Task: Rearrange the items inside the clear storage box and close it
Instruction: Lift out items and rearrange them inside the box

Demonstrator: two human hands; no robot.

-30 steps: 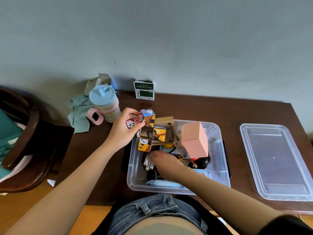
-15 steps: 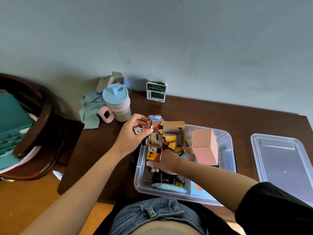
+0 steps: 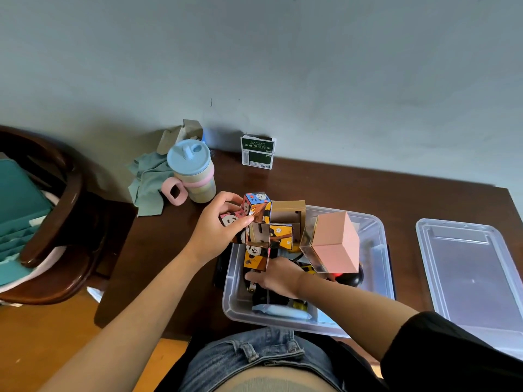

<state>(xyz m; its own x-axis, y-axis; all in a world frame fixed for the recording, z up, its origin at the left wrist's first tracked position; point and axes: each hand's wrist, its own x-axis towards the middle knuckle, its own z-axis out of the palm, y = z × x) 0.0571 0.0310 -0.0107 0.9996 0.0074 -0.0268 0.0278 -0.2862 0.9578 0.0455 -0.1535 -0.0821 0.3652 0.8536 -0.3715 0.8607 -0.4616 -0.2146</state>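
The clear storage box (image 3: 379,267) sits on the brown table in front of me, uncovered and full of small items. My left hand (image 3: 219,233) grips a colourful panda-print folding cube toy (image 3: 259,222) above the box's far left corner. My right hand (image 3: 276,275) reaches down into the box on the left side among black items; what its fingers hold is hidden. A pink-topped clear cube box (image 3: 332,246) sticks up out of the box in the middle. The clear lid (image 3: 469,267) lies flat on the table to the right.
A blue-lidded cup with pink handle (image 3: 191,176) and a green cloth (image 3: 147,182) stand at the table's back left. A green-and-white carton (image 3: 257,154) leans on the wall. A dark wooden chair (image 3: 53,222) is at the left.
My right hand has shifted within the box toward the left, under the panda toy. The left hand still holds the toy in about the same place. My view has turned left.
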